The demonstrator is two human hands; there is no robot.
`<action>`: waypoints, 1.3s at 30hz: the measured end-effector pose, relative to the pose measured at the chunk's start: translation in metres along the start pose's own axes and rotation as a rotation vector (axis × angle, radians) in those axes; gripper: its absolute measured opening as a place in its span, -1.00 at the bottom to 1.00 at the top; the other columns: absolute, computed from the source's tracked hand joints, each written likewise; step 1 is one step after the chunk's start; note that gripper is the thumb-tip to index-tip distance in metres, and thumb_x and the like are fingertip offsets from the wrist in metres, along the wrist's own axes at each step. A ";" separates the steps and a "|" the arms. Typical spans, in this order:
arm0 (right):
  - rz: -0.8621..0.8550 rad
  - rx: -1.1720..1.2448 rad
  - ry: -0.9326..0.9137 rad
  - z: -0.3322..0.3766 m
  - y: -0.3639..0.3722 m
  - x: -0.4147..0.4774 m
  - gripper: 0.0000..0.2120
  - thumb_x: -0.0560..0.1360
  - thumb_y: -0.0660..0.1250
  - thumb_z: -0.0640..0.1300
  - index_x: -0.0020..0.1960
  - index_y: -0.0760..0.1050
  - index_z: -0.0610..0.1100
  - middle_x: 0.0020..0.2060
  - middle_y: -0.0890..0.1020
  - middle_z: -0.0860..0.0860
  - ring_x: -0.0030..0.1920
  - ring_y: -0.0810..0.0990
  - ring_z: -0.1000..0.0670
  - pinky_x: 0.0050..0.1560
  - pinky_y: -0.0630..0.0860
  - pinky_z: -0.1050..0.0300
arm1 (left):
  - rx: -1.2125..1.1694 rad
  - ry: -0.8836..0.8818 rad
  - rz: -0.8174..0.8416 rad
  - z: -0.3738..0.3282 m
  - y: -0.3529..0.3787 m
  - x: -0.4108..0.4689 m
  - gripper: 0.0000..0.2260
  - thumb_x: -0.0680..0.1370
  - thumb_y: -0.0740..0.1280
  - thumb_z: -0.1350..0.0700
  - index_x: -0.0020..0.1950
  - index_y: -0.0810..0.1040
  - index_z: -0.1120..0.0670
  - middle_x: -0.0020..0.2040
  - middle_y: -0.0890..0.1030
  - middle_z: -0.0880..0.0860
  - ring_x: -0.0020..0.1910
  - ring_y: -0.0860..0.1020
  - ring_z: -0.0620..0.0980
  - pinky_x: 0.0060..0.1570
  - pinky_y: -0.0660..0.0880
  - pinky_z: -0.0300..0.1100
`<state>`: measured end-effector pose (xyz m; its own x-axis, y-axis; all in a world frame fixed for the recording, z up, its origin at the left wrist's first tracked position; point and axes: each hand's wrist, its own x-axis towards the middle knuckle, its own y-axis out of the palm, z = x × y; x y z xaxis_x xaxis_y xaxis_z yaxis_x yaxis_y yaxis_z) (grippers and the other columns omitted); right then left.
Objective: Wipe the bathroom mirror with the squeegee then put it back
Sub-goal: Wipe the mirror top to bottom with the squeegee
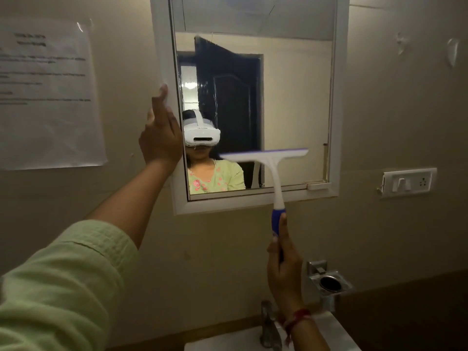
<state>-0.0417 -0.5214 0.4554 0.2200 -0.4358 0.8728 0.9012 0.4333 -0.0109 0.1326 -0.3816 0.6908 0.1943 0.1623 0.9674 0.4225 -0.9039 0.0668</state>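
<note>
The bathroom mirror (291,97) hangs on the wall in a white frame (253,201). A white squeegee (264,157) with a blue handle stands upright in front of the mirror's lower right part, its blade level and blurred. My right hand (285,269) grips the blue handle from below, under the frame's bottom edge. My left hand (159,133) rests against the left side of the frame, fingers raised and holding nothing. Streaks show on the glass at the upper left.
A white sink (336,333) with a metal tap (269,325) lies below. A chrome wall holder (329,282) sits right of my right hand. A switch plate (407,182) is on the right wall, and a paper notice (48,95) on the left.
</note>
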 end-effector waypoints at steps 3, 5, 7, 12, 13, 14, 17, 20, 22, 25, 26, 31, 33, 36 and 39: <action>-0.041 0.017 -0.016 0.011 -0.001 0.034 -0.53 0.55 0.02 0.07 0.43 0.01 0.29 -0.34 0.39 0.11 -0.40 0.39 0.08 -0.44 0.43 0.30 | -0.010 -0.002 0.006 0.000 0.000 0.000 -0.64 0.62 -0.03 0.05 0.42 0.23 -0.02 0.33 0.46 -0.01 -0.03 0.57 0.20 -0.21 0.41 -0.10; -0.046 -0.008 -0.023 0.008 0.000 0.035 -0.53 0.56 0.03 0.06 0.44 0.01 0.25 -0.34 0.39 0.14 -0.42 0.39 0.09 -0.44 0.42 0.32 | -0.011 -0.001 0.002 0.000 -0.001 0.000 -0.64 0.62 -0.03 0.05 0.42 0.24 -0.02 0.33 0.46 -0.02 -0.03 0.56 0.19 -0.21 0.39 -0.12; -0.017 -0.073 -0.026 -0.002 0.001 0.013 -0.50 0.57 0.07 0.01 0.44 -0.02 0.26 -0.31 0.39 0.19 -0.43 0.37 0.13 -0.40 0.38 0.35 | -0.014 0.003 -0.003 -0.001 -0.001 0.000 -0.64 0.62 -0.02 0.06 0.42 0.25 -0.01 0.33 0.45 -0.04 -0.01 0.56 0.17 -0.22 0.34 -0.16; 0.068 -0.141 0.049 -0.021 -0.002 -0.045 -0.33 0.57 0.13 -0.25 0.42 -0.08 0.34 -0.29 0.43 0.04 -0.39 0.32 0.13 -0.34 0.37 0.21 | -0.002 -0.015 -0.009 -0.002 -0.001 -0.001 -0.63 0.62 -0.02 0.06 0.42 0.24 -0.03 0.31 0.47 -0.05 -0.01 0.55 0.14 -0.22 0.33 -0.18; 0.065 -0.128 0.047 -0.021 -0.002 -0.041 -0.36 0.58 0.13 -0.21 0.42 -0.08 0.33 -0.31 0.42 0.05 -0.39 0.32 0.14 -0.34 0.36 0.23 | 0.002 -0.013 -0.011 -0.001 -0.001 0.000 -0.64 0.62 -0.02 0.06 0.42 0.24 -0.03 0.30 0.48 -0.04 -0.03 0.55 0.15 -0.22 0.31 -0.19; 0.058 -0.120 0.038 -0.020 -0.002 -0.032 -0.39 0.58 0.12 -0.15 0.43 -0.07 0.32 -0.32 0.40 0.08 -0.40 0.31 0.15 -0.35 0.35 0.27 | 0.008 -0.018 -0.012 0.000 -0.001 0.000 -0.64 0.62 -0.02 0.06 0.42 0.25 -0.03 0.30 0.49 -0.03 -0.03 0.55 0.15 -0.22 0.32 -0.18; 0.015 -0.110 0.033 -0.015 -0.004 -0.004 -0.49 0.57 0.05 0.01 0.43 -0.06 0.30 -0.35 0.36 0.16 -0.42 0.32 0.16 -0.38 0.35 0.36 | 0.011 -0.024 -0.015 -0.002 -0.001 -0.001 -0.63 0.61 -0.02 0.05 0.42 0.25 -0.03 0.28 0.50 -0.01 -0.04 0.55 0.16 -0.21 0.35 -0.16; 0.012 -0.128 0.027 -0.021 -0.007 -0.009 -0.49 0.57 0.04 0.01 0.43 -0.06 0.31 -0.34 0.37 0.14 -0.41 0.32 0.17 -0.38 0.38 0.36 | 0.003 -0.011 -0.026 -0.001 -0.002 -0.001 -0.63 0.61 -0.02 0.06 0.42 0.26 -0.01 0.28 0.50 0.00 -0.04 0.55 0.14 -0.20 0.35 -0.19; 0.046 -0.162 0.024 -0.029 -0.009 -0.032 -0.43 0.59 0.12 -0.09 0.44 -0.08 0.29 -0.30 0.45 0.04 -0.38 0.34 0.14 -0.33 0.38 0.34 | -0.003 0.006 -0.031 -0.001 -0.001 -0.001 -0.64 0.62 -0.01 0.08 0.42 0.27 0.03 0.28 0.50 0.00 -0.08 0.55 0.07 -0.21 0.29 -0.30; 0.084 -0.185 0.082 -0.032 -0.008 -0.060 -0.32 0.57 0.15 -0.25 0.44 -0.09 0.30 -0.23 0.51 -0.07 -0.37 0.35 0.10 -0.34 0.43 0.18 | -0.016 0.009 -0.029 -0.002 0.001 -0.001 -0.64 0.63 -0.01 0.09 0.41 0.28 0.07 0.28 0.50 0.02 -0.25 0.53 -0.10 -0.28 0.25 -0.34; 0.078 -0.181 0.080 -0.031 -0.008 -0.060 -0.34 0.56 0.13 -0.22 0.43 -0.08 0.31 -0.25 0.49 -0.04 -0.37 0.34 0.13 -0.35 0.41 0.18 | -0.012 0.009 -0.031 0.000 0.001 -0.001 -0.64 0.63 -0.01 0.08 0.41 0.28 0.06 0.28 0.50 0.02 -0.22 0.54 -0.05 -0.26 0.26 -0.33; 0.032 -0.166 0.057 -0.025 -0.007 -0.023 -0.40 0.56 0.08 -0.12 0.43 -0.10 0.33 -0.34 0.36 0.12 -0.39 0.32 0.14 -0.37 0.36 0.28 | 0.017 -0.002 -0.013 0.003 0.003 0.000 -0.63 0.62 -0.03 0.05 0.41 0.26 0.05 0.31 0.47 0.01 -0.05 0.56 0.14 -0.21 0.28 -0.25; 0.024 -0.182 0.050 -0.028 -0.009 -0.024 -0.42 0.58 0.08 -0.12 0.43 -0.10 0.31 -0.33 0.36 0.14 -0.39 0.32 0.16 -0.36 0.36 0.31 | 0.025 -0.011 -0.013 0.003 0.003 0.000 -0.64 0.62 -0.03 0.05 0.41 0.25 0.04 0.31 0.48 0.01 -0.06 0.56 0.13 -0.22 0.27 -0.25; 0.055 -0.162 0.085 -0.034 -0.012 -0.048 -0.43 0.57 0.07 -0.10 0.44 -0.09 0.29 -0.26 0.47 0.02 -0.37 0.33 0.17 -0.32 0.38 0.28 | 0.017 0.000 -0.013 0.003 0.002 0.000 -0.64 0.63 -0.03 0.05 0.42 0.25 0.03 0.30 0.48 0.00 -0.10 0.57 0.10 -0.25 0.28 -0.28; 0.081 -0.174 0.093 -0.034 -0.013 -0.063 -0.41 0.55 0.07 -0.09 0.43 -0.11 0.31 -0.24 0.46 0.05 -0.36 0.35 0.16 -0.31 0.39 0.27 | 0.010 0.003 -0.031 0.003 0.003 0.000 -0.64 0.63 -0.03 0.05 0.41 0.26 0.02 0.30 0.48 -0.01 -0.07 0.56 0.10 -0.23 0.27 -0.28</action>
<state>-0.0549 -0.5265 0.3844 0.3207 -0.4797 0.8167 0.9282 0.3308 -0.1701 0.1361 -0.3830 0.6900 0.1778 0.1890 0.9657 0.4368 -0.8946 0.0947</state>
